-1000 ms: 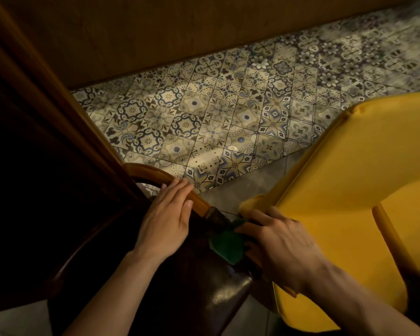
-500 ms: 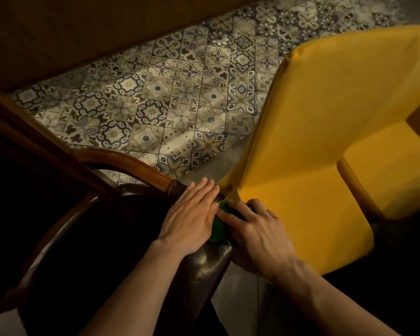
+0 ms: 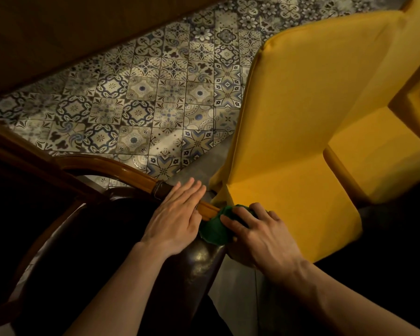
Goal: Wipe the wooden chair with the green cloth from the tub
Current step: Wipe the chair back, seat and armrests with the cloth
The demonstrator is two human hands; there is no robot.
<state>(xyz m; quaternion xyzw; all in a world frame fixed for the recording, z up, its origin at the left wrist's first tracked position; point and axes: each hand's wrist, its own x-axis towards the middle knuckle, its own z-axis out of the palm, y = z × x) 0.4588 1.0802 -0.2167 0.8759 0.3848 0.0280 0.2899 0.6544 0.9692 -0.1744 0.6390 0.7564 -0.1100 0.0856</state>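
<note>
Two bare hands are seen from above, both set on the wooden chair (image 3: 112,170) at lower left. The left hand (image 3: 177,219) is laid flat on the chair's curved top rail, fingers straight and held together, palm down; nothing is gripped by it. The right hand (image 3: 260,236) is closed over the green cloth (image 3: 214,229), fingers curled across the top of the bunched fabric, thumb side toward the left hand. The cloth is pressed against the rail at the point where the polished wood meets the dark leather padding (image 3: 199,265) of the chair. The two hands lie just beside each other, with the cloth between them and partly hidden under the right fingers. A short length of bare rail is visible between the left fingertips and the cloth.

Dark seat area of the chair is noted at lower left; detail there cannot be made out in shadow. A brown band or joint is seen on the rail just beyond the left fingertips.

A yellow upholstered chair (image 3: 301,117) stands just to the right, its lower corner near the cloth; whether it touches the cloth cannot be told. A patterned tile floor (image 3: 136,100) fills the upper middle. A dark wooden wall panel (image 3: 70,27) runs across the top left. Lighting is dim and warm.
</note>
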